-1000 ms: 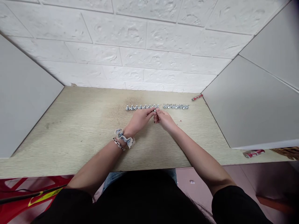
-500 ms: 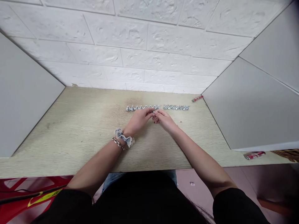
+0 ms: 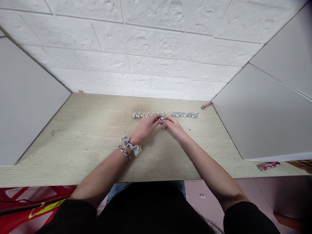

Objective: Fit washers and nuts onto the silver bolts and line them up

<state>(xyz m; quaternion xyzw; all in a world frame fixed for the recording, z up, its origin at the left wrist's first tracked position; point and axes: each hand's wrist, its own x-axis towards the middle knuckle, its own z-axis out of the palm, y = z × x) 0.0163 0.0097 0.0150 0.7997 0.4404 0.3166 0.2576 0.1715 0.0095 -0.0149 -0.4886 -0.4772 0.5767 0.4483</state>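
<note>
Bolt [image 3: 161, 119]: between the two sets of fingertips.
Left hand [image 3: 147, 127]: pinching it.
Right hand [image 3: 175, 127]: fingers curled, grip unclear.
Wicker thing [image 3: 302, 166]: mostly hidden.

White brick-patterned wall [image 3: 138, 42]; grey side panels [image 3: 265, 113]; pink floor [image 3: 208, 206].
</note>
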